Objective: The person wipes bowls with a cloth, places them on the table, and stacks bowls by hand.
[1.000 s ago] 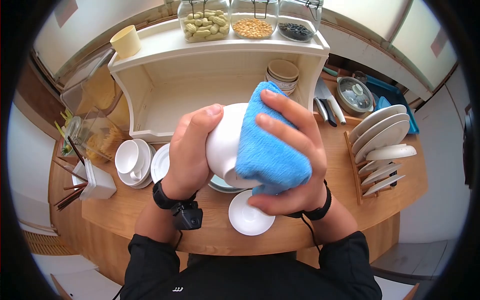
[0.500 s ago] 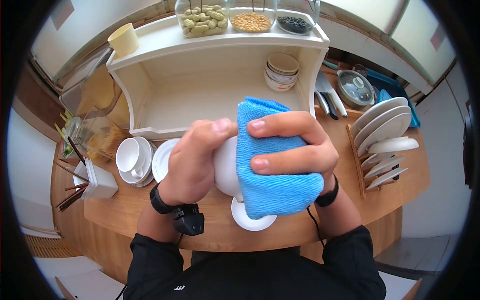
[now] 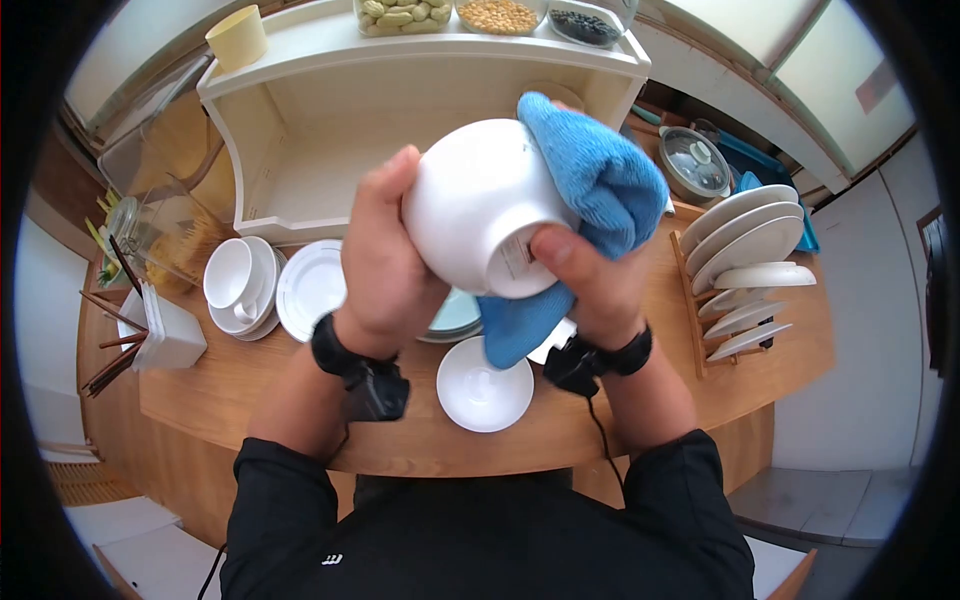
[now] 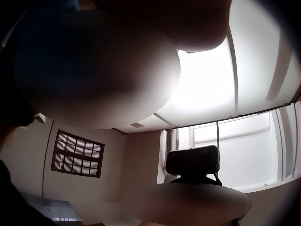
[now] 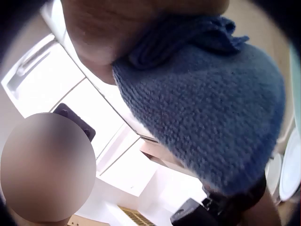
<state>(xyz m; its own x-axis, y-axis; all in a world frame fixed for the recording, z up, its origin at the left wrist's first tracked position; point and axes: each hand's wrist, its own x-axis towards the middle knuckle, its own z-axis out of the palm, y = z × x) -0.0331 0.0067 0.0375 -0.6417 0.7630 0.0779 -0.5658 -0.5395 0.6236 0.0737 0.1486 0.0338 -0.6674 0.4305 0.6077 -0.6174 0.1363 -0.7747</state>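
Note:
A white bowl (image 3: 475,195) is held up on its side, its foot ring turned toward the head camera. The left hand (image 3: 385,260) grips its left side. At its right, the right hand (image 3: 598,285) pinches the bowl and a blue cloth (image 3: 605,170), with the thumb on the foot ring. Part of the cloth hangs below the bowl. In the right wrist view the cloth (image 5: 202,108) spreads below the right hand (image 5: 113,33). The right fingers are mostly hidden behind the cloth in the head view.
Below the hands lies a small white dish (image 3: 485,385). Plates and a cup (image 3: 230,272) sit at left, beside a chopstick holder (image 3: 172,330). A plate rack (image 3: 700,310) stands at right. Behind is a white shelf (image 3: 350,70) with jars on top.
The bowl has risen and turned so its foot shows. The right hand and cloth have shifted from over its front to its right side, with the thumb now at the foot.

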